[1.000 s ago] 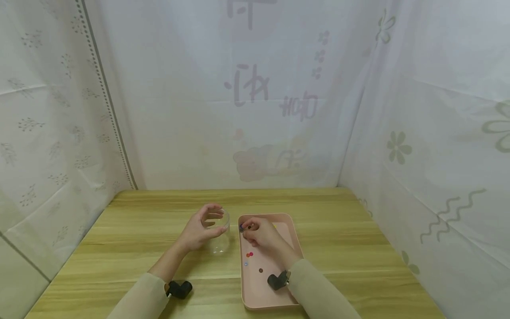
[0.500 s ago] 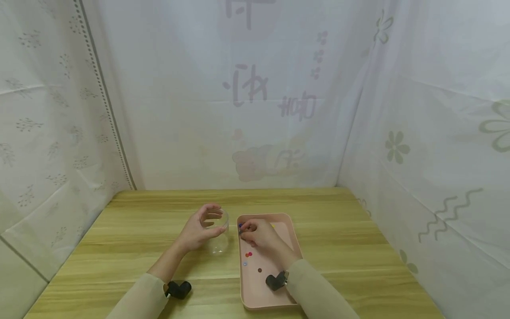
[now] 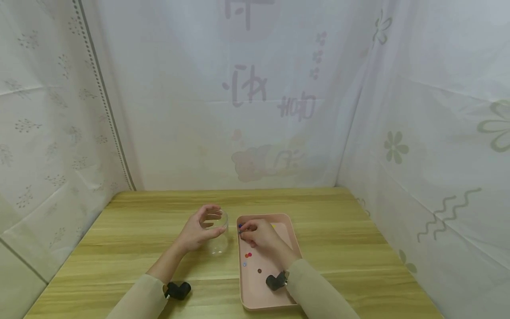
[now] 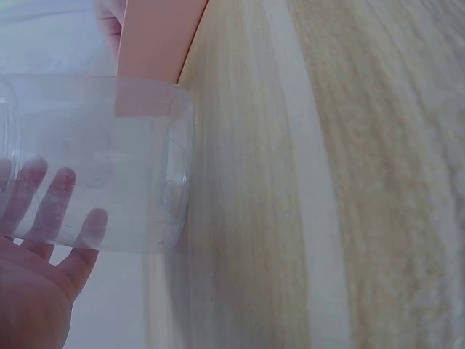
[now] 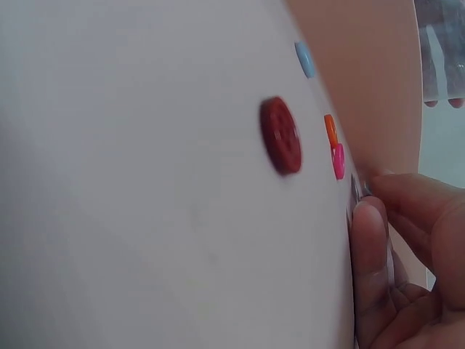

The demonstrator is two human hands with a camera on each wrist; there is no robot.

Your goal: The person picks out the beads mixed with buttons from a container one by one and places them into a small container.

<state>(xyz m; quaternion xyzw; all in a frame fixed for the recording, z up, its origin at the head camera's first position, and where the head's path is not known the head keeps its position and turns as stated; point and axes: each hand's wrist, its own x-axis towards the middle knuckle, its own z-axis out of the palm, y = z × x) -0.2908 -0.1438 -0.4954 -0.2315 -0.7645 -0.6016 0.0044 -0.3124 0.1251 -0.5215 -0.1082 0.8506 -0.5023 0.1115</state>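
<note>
Your right grip (image 3: 259,234) pinches a small dark button (image 5: 366,190) between thumb and fingertip by the left wall of the pink tray (image 3: 267,290), a blue button (image 3: 241,226) just beyond. Below that grip lie a pink button (image 5: 338,161), an orange button (image 5: 330,131), a light blue button (image 5: 305,60) and a dark red button (image 5: 281,136). Left of it, your left grip (image 3: 200,228) curls round an upright clear jar (image 3: 218,243).

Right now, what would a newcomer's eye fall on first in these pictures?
Probably the pink tray on the wooden table, with the right hand at its far left corner. Next, the clear jar that the left hand holds, left of the tray. Small bright buttons lie along the tray's left side.
</note>
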